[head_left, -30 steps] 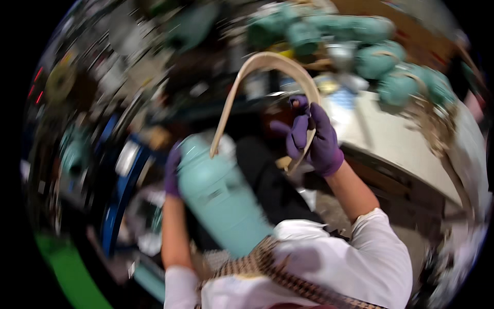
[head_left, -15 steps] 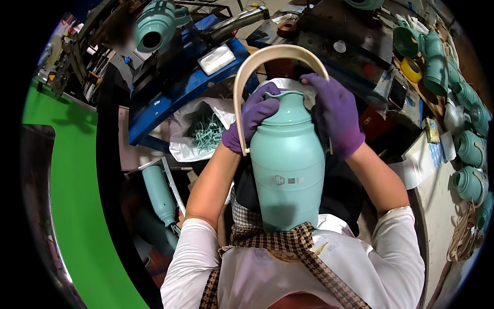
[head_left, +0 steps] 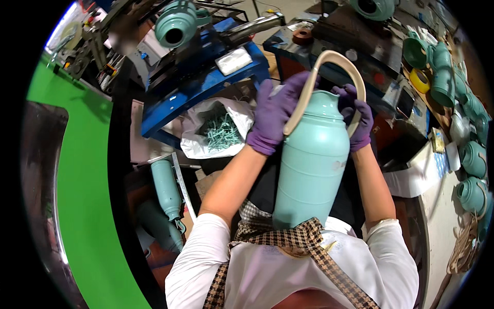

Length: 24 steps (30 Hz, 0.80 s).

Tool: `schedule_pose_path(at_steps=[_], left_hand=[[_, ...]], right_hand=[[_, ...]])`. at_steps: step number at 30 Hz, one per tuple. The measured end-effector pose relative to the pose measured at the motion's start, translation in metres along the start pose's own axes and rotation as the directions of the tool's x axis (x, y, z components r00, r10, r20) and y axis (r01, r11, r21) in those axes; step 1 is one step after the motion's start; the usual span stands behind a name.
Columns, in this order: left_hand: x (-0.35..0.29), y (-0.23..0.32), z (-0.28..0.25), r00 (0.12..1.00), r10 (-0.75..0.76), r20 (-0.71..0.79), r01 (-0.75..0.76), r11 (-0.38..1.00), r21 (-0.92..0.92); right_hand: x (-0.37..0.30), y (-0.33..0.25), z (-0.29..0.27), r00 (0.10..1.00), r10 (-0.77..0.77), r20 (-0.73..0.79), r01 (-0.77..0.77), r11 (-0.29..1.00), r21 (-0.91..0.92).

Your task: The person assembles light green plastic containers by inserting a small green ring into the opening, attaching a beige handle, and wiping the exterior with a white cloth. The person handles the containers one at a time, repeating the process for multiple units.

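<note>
A pale teal vacuum flask (head_left: 313, 165) stands in front of my apron, tilted with its open neck to the upper right. Its beige carrying handle (head_left: 337, 57) arches over the neck. My left hand (head_left: 278, 110), in a purple glove, lies beside the handle's left arm. Its thumb is spread apart and its fingers reach behind the handle toward the neck. My right hand (head_left: 362, 123), also gloved in purple, is closed with bent fingers around the handle's right arm, beside the neck. The handle hides part of the fingers of both hands.
A white bag (head_left: 193, 139) of teal plastic scraps lies left of my left forearm. Beyond it is a blue metal bench (head_left: 175, 105). Further flask bodies (head_left: 471, 157) line the right-hand table. Another flask (head_left: 165, 188) lies low at the left.
The flask has turned, its printed mark moving to the right side, and its top now leans right. My left hand has moved from the neck to outside the handle; my right hand has lowered.
</note>
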State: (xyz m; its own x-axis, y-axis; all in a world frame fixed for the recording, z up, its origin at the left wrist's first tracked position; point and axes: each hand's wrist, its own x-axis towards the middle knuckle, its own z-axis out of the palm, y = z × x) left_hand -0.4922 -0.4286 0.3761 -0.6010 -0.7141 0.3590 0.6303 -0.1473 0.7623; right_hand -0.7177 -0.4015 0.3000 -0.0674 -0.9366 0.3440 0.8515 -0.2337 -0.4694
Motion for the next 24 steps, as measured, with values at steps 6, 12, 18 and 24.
schedule_pose_path(at_steps=[6,12,18,24], left_hand=[[-0.015,0.026,0.018,0.984,-0.129,0.124,0.093,0.960,0.263],[-0.023,0.030,0.045,0.996,-0.015,-0.089,0.059,0.856,0.514],[-0.031,0.053,0.077,0.576,0.061,0.815,-0.805,-0.127,0.579],[-0.062,-0.019,0.075,0.672,-0.040,0.740,-0.698,0.300,0.650]], right_hand=[[-0.017,0.003,0.021,0.972,0.217,0.087,-0.207,0.971,-0.118],[-0.014,0.005,0.044,0.965,0.209,0.158,-0.241,0.945,0.221],[-0.020,-0.004,0.068,0.969,0.203,0.143,-0.205,0.979,0.002],[-0.103,-0.142,0.012,0.948,-0.267,-0.171,0.123,0.807,-0.578]])
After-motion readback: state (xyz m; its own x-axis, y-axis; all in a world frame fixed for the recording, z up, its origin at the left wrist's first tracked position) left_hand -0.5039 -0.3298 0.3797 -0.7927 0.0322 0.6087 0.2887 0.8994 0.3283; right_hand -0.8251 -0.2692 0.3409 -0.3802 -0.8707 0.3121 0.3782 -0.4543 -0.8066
